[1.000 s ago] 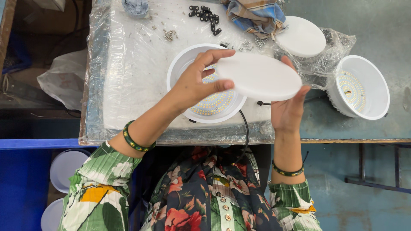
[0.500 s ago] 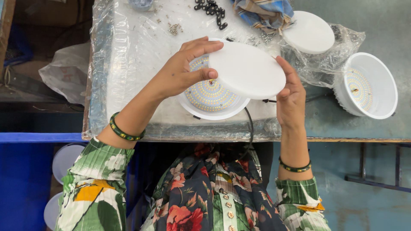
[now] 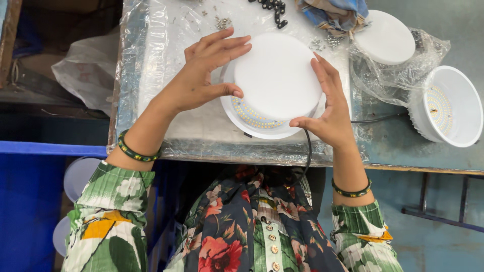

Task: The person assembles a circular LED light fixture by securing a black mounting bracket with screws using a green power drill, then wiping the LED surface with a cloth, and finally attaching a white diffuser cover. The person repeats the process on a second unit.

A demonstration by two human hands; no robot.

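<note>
At the far left, a crumpled clear plastic bag point(image 3: 85, 70) lay on a dark surface beside the bench point(image 3: 398, 146), with a blue bin point(image 3: 25, 201) below it holding pale round discs point(image 3: 78, 176). A sheet of clear plastic film point(image 3: 151, 65) covered the bench's left part. The left hand point(image 3: 201, 75), a green bangle on its wrist, lay across the left edge of a white round cover point(image 3: 277, 75); its fingers point(image 3: 232, 43) were spread over the top and the thumb pressed against the rim, so the hand gripped the cover from that side. The cover sat tilted over a white round lamp housing point(image 3: 252, 123), not fully seated: a crescent of small yellow light dots showed in the housing beneath its lower left edge. The housing rested on the film near the bench's front edge, and a black cable point(image 3: 307, 151) ran from it over that edge. Small black parts point(image 3: 275, 10) and some screws point(image 3: 222, 22) lay on the film behind. The right hand point(image 3: 330, 116) cupped the cover's right edge, fingers curled along the rim and thumb under the front, gripping it. Further right lay a folded checked cloth point(image 3: 338, 12), a second white cover point(image 3: 385, 38) on crinkled clear wrapping, and a second open housing point(image 3: 448, 106) showing its dotted light board.
</note>
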